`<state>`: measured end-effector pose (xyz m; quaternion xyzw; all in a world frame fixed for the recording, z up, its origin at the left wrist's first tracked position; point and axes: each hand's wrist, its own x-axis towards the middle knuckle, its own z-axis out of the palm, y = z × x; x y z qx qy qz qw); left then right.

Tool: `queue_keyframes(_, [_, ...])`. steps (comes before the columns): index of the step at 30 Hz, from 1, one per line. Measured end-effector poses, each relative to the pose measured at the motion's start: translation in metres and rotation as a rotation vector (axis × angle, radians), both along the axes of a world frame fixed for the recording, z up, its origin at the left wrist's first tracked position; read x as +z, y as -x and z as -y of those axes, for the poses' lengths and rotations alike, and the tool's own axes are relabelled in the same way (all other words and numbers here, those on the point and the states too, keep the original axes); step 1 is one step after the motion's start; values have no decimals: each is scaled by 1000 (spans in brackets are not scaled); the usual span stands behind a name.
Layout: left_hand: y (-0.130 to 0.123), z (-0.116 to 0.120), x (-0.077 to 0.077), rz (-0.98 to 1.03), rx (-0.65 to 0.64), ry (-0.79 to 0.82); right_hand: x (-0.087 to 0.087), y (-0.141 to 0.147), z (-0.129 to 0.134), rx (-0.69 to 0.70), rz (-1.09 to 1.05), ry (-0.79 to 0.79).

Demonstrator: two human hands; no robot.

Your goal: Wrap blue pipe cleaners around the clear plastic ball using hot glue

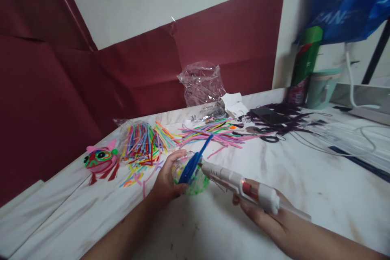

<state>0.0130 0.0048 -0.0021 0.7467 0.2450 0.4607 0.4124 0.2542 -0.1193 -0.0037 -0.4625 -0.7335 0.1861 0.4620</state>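
Note:
My left hand (167, 180) is wrapped round a clear, rounded plastic piece (199, 185) with green and other coloured patches. A bundle of blue pipe cleaners (189, 169) lies across its face, one end sticking up to the right. In my right hand (269, 217) is a white hot glue gun (224, 176), its small light glowing orange. The gun's nozzle points left, close by the blue pipe cleaners; I cannot tell whether it touches them. A clear glue stick (297, 211) juts from the gun's rear.
On the left stands a colourful animal-faced craft (101, 160). Behind my hands are a bag of pipe cleaners (138, 142) and loose pipe cleaners (210, 132). Scissors (269, 138), a phone (269, 116), cables, a green bucket (323, 89) and a spray can (306, 63) sit right.

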Motion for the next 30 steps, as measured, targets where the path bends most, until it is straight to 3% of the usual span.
queue_keyframes(9, [-2, 0, -1, 1, 0, 23, -3, 0, 1, 26, 7, 9])
queue_keyframes(16, [-2, 0, 2, 18, 17, 72, 7, 4, 6, 96, 44, 12])
queue_keyframes(22, [-4, 3, 5, 58, 25, 92, 0, 2, 1, 17, -20, 14])
queue_keyframes(30, [-3, 2, 5, 33, 38, 93, -1, 4, 4, 60, -18, -5])
